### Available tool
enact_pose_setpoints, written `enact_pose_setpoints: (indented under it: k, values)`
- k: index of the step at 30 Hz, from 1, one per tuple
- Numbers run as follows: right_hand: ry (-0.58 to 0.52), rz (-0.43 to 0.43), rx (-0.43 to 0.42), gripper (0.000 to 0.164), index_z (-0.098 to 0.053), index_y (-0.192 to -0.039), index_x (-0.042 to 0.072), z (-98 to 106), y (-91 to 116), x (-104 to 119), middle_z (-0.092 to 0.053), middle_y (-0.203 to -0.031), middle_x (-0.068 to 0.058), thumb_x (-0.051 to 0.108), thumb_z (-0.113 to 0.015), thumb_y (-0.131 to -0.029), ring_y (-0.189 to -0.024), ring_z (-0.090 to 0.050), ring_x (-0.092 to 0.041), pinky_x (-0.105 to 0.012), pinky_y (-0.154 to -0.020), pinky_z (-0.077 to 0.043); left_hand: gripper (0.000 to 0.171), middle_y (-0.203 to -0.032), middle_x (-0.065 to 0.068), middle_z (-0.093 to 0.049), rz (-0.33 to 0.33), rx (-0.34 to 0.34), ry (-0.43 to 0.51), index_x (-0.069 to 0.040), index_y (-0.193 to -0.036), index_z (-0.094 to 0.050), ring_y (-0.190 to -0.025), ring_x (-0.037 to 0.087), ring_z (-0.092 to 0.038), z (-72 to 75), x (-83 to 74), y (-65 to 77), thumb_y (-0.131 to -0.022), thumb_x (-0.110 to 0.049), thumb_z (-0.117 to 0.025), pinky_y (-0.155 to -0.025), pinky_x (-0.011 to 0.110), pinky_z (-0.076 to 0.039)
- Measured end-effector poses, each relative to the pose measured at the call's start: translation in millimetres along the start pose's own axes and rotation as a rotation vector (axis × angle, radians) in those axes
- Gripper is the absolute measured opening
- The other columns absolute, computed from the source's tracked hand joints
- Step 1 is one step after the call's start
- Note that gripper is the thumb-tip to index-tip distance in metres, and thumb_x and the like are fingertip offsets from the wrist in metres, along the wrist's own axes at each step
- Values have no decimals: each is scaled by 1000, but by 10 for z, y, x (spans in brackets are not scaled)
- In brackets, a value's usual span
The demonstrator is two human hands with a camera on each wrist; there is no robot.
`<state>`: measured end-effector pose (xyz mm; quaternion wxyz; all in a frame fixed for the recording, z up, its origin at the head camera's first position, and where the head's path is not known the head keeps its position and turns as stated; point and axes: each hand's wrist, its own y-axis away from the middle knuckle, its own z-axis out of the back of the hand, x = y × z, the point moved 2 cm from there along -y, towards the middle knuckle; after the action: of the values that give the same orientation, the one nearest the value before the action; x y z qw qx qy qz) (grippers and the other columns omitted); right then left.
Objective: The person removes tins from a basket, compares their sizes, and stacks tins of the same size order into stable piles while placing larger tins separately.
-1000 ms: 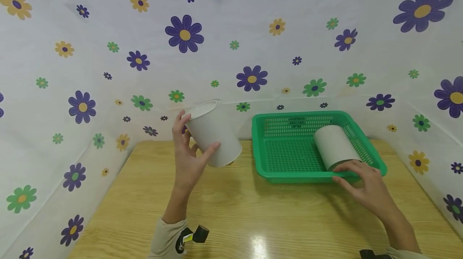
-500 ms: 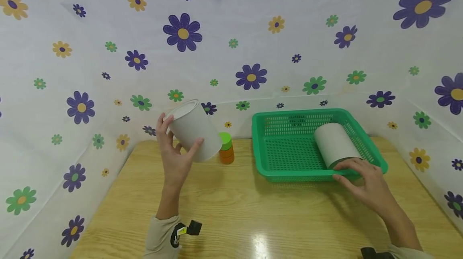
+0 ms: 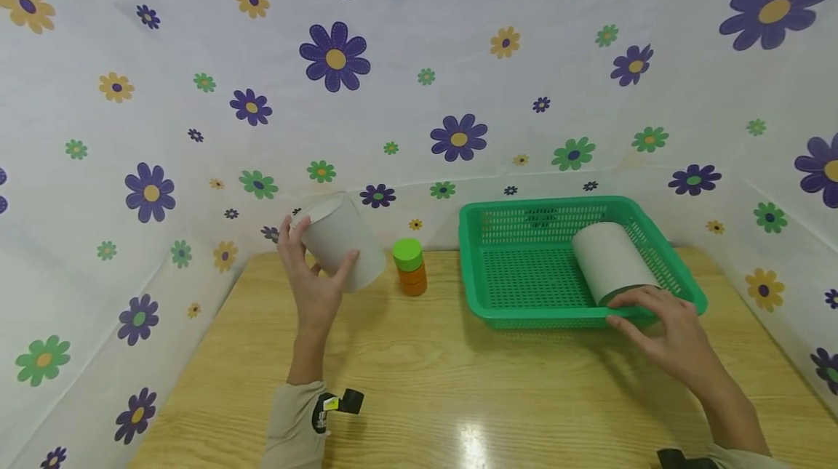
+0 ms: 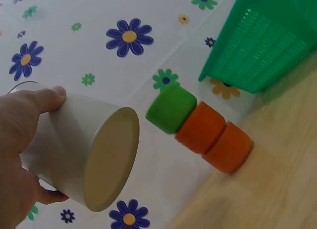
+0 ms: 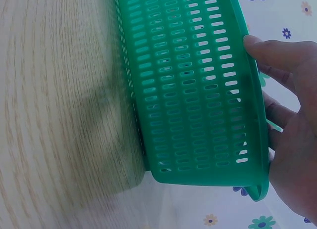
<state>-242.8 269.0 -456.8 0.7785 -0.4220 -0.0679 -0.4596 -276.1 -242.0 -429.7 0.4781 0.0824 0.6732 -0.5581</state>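
Note:
My left hand grips a white cylindrical canister from its left side, raised over the table and tilted. In the left wrist view, its beige round end faces the stack of round blocks. Just right of the canister stand these stacked round pieces: a green one on top of two orange ones. At the right, my right hand holds the front rim of a green plastic basket, thumb outside and fingers over the rim. Inside the basket lies a second white canister, on its side.
A wooden table bears the basket, which stands near the back edge. Behind and on both sides hangs a white cloth printed with flowers.
My left hand has moved left with the canister, uncovering the green and orange stack that was hidden behind it. The right hand stays at the basket rim.

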Motion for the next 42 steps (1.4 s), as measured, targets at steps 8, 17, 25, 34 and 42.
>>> enact_pose_setpoints:
  k: [8,17,25,34,42]
  values:
    - [-7,-7,-4,33,-73,-99,23,21,15,1,-68,-103,5,4,-88,-76,-109,-47,5,-60,-83,-30,85,-165,21,-15,38,4,-44,-9,-151,-41,-140,51,-32,-96,319,74,-80,-2,-86,-88,80,-43]
    - [-5,-1,-4,34,-73,-98,22,9,4,2,-69,-101,4,3,-88,-75,-108,-48,3,-57,-84,-30,85,-167,10,-16,65,22,-129,-23,-151,-43,-143,42,-33,-97,502,171,-80,-18,-88,-93,78,-42]
    - [-3,-5,1,32,-73,-98,22,1,2,-9,-69,-102,2,5,-88,-76,-109,-49,2,-59,-84,-30,86,-166,16,-18,23,48,-177,-19,-149,-45,-144,46,-31,-124,649,232,-77,-18,-90,-103,77,-35]
    - [-3,-2,1,33,-73,-98,22,-1,2,-1,-69,-102,3,4,-88,-75,-108,-49,3,-58,-84,-30,90,-167,17,-18,-16,73,-192,-19,-152,-42,-147,45,-29,-119,723,246,-77,-16,-91,-107,75,-33]
    - [-3,8,-3,35,-72,-97,22,-3,0,-4,-69,-100,4,2,-88,-74,-107,-49,4,-54,-84,-30,91,-169,17,-17,12,105,-175,-16,-152,-41,-149,45,-27,-91,736,246,-77,-11,-92,-103,75,-35]
